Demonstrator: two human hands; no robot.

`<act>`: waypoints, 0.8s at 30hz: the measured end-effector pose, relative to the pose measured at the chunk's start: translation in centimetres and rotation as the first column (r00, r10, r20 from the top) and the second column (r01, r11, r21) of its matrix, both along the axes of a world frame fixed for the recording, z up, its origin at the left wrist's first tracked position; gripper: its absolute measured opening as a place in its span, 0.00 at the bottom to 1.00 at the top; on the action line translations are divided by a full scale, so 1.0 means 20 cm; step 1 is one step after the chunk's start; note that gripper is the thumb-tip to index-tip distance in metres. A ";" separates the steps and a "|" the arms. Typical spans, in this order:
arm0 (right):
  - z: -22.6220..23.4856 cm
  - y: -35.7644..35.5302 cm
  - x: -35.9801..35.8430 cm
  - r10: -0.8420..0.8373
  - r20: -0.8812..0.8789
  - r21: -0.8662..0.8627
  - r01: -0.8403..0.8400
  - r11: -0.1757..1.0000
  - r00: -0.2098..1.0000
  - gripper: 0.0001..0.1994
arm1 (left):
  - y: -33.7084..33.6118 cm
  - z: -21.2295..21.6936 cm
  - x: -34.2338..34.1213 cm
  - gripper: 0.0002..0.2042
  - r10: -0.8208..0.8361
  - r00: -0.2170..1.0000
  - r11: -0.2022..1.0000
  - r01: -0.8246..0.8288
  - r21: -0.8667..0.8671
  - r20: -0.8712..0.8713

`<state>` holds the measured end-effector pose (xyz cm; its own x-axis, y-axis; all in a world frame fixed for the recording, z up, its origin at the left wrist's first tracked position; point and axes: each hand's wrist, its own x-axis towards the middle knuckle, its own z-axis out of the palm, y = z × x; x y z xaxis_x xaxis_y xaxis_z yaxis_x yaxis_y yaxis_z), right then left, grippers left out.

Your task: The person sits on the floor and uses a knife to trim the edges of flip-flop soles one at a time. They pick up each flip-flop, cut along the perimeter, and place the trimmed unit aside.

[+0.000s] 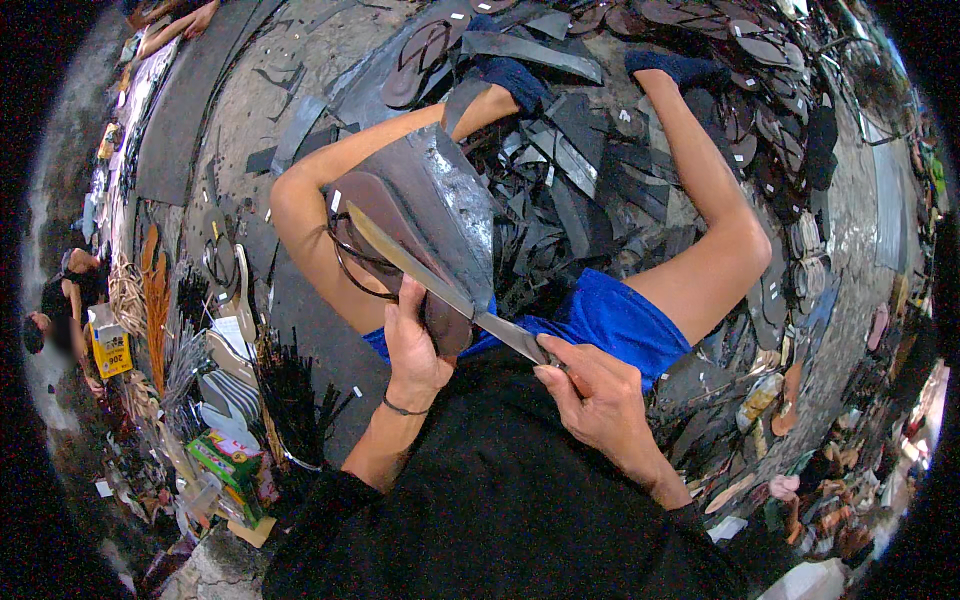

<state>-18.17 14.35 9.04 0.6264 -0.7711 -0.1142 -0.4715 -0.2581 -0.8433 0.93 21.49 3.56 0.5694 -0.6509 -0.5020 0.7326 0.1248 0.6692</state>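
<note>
My left hand [412, 350] grips the heel end of a dark brown flip-flop [372, 205] with thin black straps, its thumb on top. Under and beside the flip-flop spreads a larger piece of black rubber sheet [462, 190], shiny along its right side. My right hand [598, 395] is closed round the handle of a knife [510, 336], whose grey blade meets the flip-flop's edge. From there a long tan, pointed strip [395, 250] runs across the flip-flop; I cannot tell if it is part of the blade. Most of the knife handle is hidden by my fingers.
Between my bare legs lies a heap of black rubber offcuts [570, 190]. Many brown flip-flops [765, 50] are piled at the far right. To the left are bundled black strips [295, 390], a green box [225, 462] and a yellow box [110, 340]. Another person [78, 290] is at the far left.
</note>
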 end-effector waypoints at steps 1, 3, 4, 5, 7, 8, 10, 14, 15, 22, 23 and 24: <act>0.01 -0.01 0.02 0.007 -0.012 0.050 -0.007 0.999 1.000 0.14 | 0.01 0.00 0.00 0.15 -0.008 1.000 1.000 0.008 -0.014 0.021; -0.01 -0.02 0.04 0.019 0.003 0.020 -0.019 1.000 1.000 0.14 | 0.01 -0.01 0.00 0.15 -0.020 0.999 1.000 0.021 -0.019 0.045; -0.02 -0.02 0.06 0.026 0.011 0.006 -0.026 1.000 1.000 0.14 | 0.01 -0.01 0.00 0.15 -0.022 0.999 1.000 0.022 -0.010 0.048; -0.03 -0.02 0.07 0.018 0.029 -0.002 -0.018 1.000 0.999 0.14 | 0.00 -0.01 0.01 0.15 -0.025 0.998 1.000 0.025 -0.003 0.052; -0.03 -0.03 0.10 0.004 0.066 -0.018 -0.002 1.000 0.998 0.14 | -0.01 0.00 0.00 0.15 -0.013 0.995 0.997 0.006 0.072 0.096; -0.04 -0.04 0.11 0.011 0.065 -0.026 -0.010 1.000 0.998 0.14 | -0.02 0.01 0.00 0.15 -0.008 0.993 0.994 -0.005 0.108 0.120; -0.05 -0.04 0.12 0.027 0.063 -0.042 -0.025 0.999 0.998 0.14 | -0.03 0.02 -0.01 0.16 0.015 0.993 0.993 -0.028 0.110 0.115; -0.07 -0.07 0.17 0.056 0.057 -0.009 -0.056 0.998 0.997 0.14 | -0.01 0.01 0.01 0.16 -0.033 0.991 0.993 0.018 0.115 0.130; -0.09 -0.07 0.19 0.062 0.060 -0.004 -0.062 0.998 0.996 0.13 | -0.01 0.02 0.00 0.17 -0.028 0.992 0.989 0.009 0.148 0.127; -0.33 -0.10 0.35 0.080 0.015 -0.055 -0.079 0.995 0.997 0.14 | -0.01 0.05 0.01 0.14 -0.001 1.000 0.997 0.003 0.081 -0.019; -0.36 -0.09 0.39 0.047 0.086 -0.052 -0.043 0.998 0.995 0.14 | -0.01 0.04 0.01 0.13 0.015 0.999 0.996 -0.012 0.083 -0.034; -0.39 -0.10 0.43 0.056 0.132 -0.084 -0.045 0.995 0.990 0.13 | -0.02 0.04 0.02 0.13 0.031 0.998 0.996 -0.027 0.086 -0.049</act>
